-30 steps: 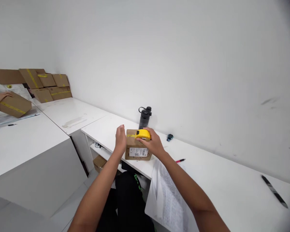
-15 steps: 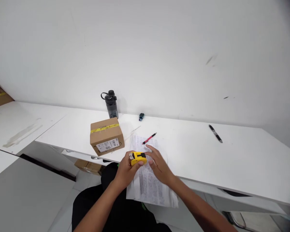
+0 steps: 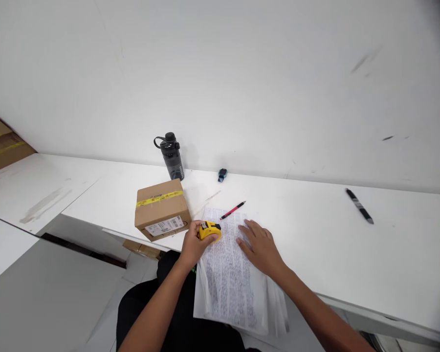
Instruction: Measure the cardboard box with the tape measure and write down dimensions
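My left hand (image 3: 195,244) is closed around a yellow tape measure (image 3: 209,230) at the left edge of a stack of printed sheets (image 3: 230,274). The sheets hang partly over the front edge of the white desk (image 3: 315,230). My right hand (image 3: 259,245) lies flat on the sheets with its fingers spread, holding nothing. A small cardboard box (image 3: 162,208) with yellow tape and a white label stands on the desk just left of the tape measure.
A red pen (image 3: 233,210) lies beyond the sheets. A dark water bottle (image 3: 171,156) and a small blue object (image 3: 222,174) stand by the wall. A black pen (image 3: 359,206) lies at the right. More cardboard boxes (image 3: 0,142) sit at the far left.
The tape measure went from my right hand on top of the box into my left hand over the sheets. My right hand has come down flat on the paper. The view swung right.
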### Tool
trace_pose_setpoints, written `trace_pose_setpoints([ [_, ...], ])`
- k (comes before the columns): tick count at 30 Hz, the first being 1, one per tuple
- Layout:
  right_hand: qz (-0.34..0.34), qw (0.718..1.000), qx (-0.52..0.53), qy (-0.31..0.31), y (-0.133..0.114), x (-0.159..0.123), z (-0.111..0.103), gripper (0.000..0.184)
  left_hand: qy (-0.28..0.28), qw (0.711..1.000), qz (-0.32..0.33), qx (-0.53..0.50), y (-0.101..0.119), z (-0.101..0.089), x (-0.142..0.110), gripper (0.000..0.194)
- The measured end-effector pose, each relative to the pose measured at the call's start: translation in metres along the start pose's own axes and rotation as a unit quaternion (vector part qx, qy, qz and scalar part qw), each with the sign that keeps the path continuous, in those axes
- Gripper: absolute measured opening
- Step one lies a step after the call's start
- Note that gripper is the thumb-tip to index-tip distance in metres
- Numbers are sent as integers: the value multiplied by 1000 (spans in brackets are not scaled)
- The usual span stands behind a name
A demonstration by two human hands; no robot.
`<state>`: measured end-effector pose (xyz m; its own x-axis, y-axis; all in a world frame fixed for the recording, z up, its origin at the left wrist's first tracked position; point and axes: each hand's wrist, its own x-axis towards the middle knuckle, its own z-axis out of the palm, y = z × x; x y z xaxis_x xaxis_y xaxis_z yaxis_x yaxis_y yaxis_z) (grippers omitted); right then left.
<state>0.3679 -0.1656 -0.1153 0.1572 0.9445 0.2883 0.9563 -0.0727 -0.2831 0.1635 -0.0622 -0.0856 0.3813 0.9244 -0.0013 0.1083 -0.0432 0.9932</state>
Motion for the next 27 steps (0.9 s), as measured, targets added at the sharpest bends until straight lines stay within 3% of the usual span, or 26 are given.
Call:
trace_pose_setpoints([
  [5, 4, 1000, -13, -6, 0, 0, -4, 45, -44, 998, -15, -33, -2, -3, 1, 49],
  [19, -1, 1000, -21, 2, 0, -1, -4, 44, -35, 999, -7, -19, 0, -3, -2, 53],
  [27, -4, 1000, -18, 4, 1, -2, -2, 44, -52, 998, -8, -19, 3, -4, -4, 46],
])
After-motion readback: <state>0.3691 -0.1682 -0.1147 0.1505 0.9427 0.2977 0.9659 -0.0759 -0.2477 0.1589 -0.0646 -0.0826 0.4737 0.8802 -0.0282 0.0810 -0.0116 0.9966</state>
